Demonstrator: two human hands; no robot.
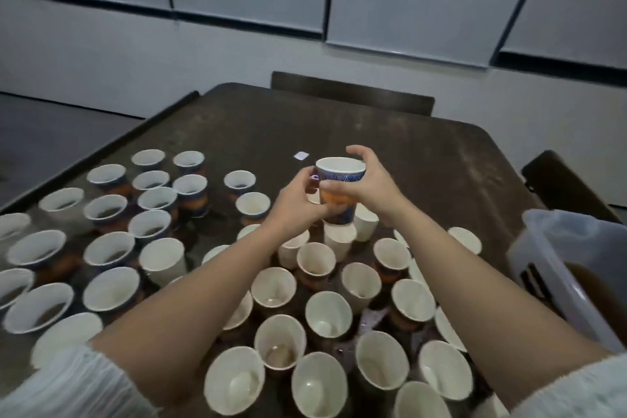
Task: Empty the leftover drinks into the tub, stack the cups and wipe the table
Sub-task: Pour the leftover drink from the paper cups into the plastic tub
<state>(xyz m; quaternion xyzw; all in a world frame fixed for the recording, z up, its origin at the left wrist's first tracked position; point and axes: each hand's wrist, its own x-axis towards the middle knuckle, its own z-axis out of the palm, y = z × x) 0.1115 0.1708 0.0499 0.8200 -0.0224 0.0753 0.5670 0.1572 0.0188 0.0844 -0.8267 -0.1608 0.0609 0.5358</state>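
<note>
From the head camera, both hands meet above the middle of the dark brown worktop (339, 125) around one blue-and-orange patterned paper cup (339, 192), held upright and clear of the surface. The left hand (298, 204) grips its lower side with curled fingers; the right hand (366, 185) grasps the upper wall near the rim, thumb arched over the opening. Many white-lined paper cups crowd the worktop — those on the left (108, 210) hold brown drink, those nearer the person (280, 343) mostly just dregs. A translucent plastic tub (556, 248) with brown liquid sits at the right edge. A small white paper scrap (301, 155) lies beyond the held cup.
</note>
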